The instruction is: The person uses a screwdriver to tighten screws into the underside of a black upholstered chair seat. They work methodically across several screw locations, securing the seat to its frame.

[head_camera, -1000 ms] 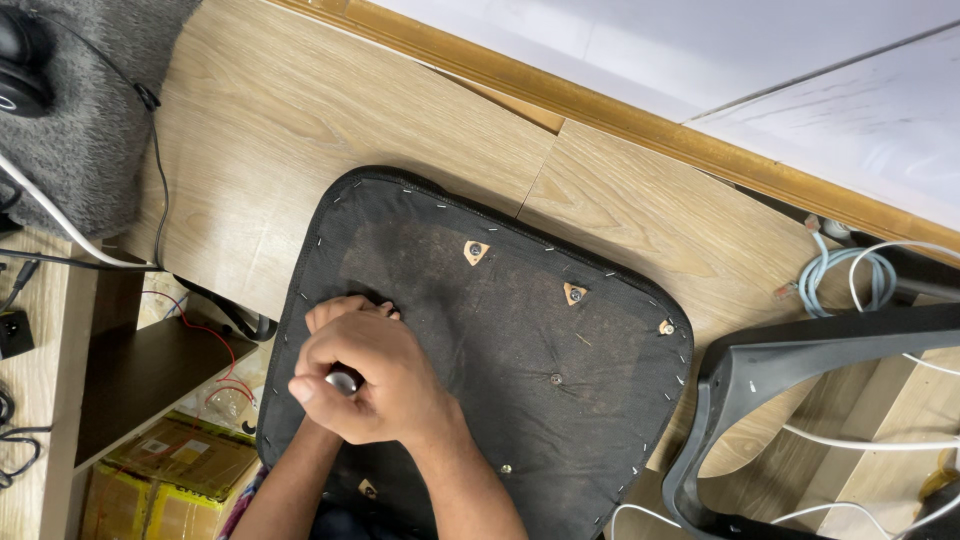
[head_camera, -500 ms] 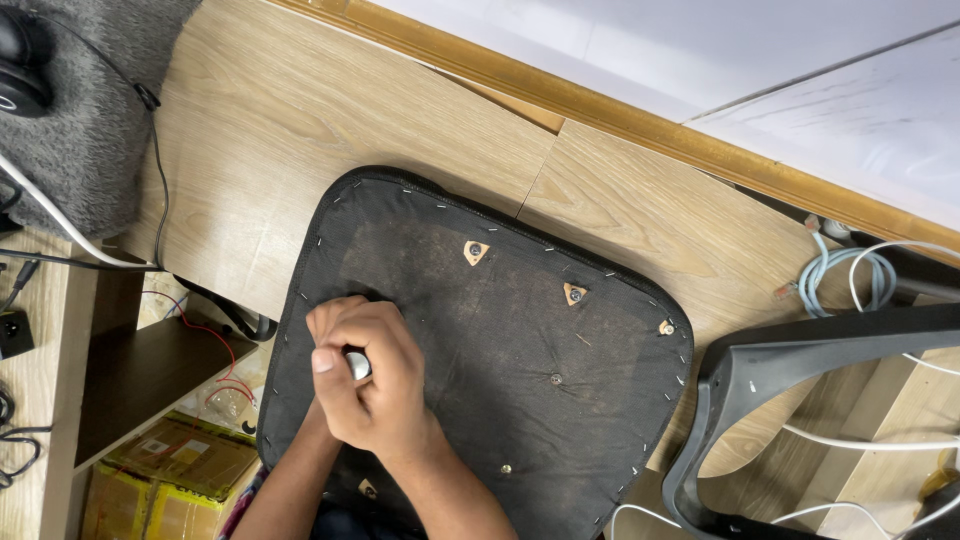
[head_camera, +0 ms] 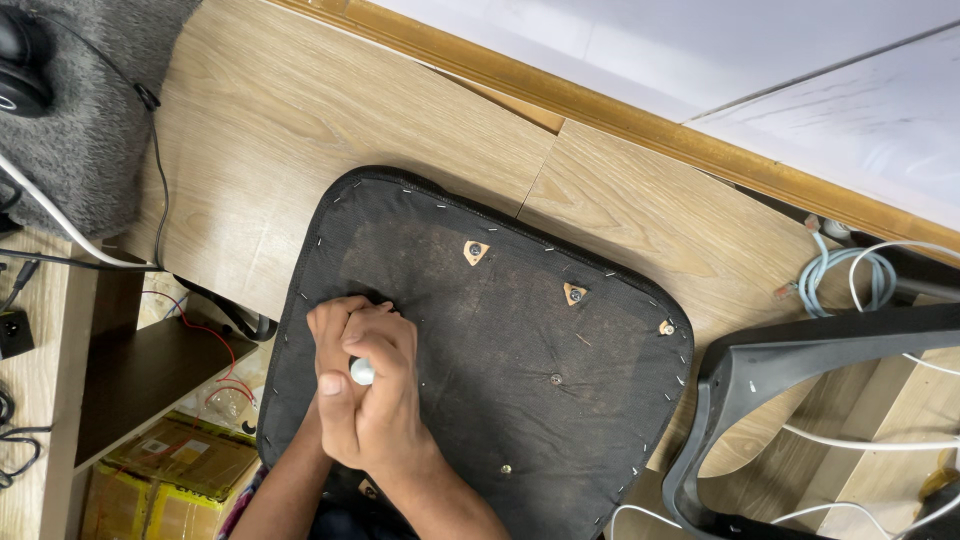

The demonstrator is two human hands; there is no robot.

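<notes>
I saw both hands, left hand (head_camera: 335, 385) and right hand (head_camera: 385, 400), clenched round one silver-tipped tool (head_camera: 362, 372), probably a screwdriver. It stood on one black seat base (head_camera: 520, 340) with three torn screw holes (head_camera: 476, 251).

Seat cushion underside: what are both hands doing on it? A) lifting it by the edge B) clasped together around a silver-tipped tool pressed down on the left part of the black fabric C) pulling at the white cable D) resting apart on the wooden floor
B: the left hand and right hand are wrapped together around a silver-tipped tool, standing on the black seat cushion underside, not on its edge.
</notes>
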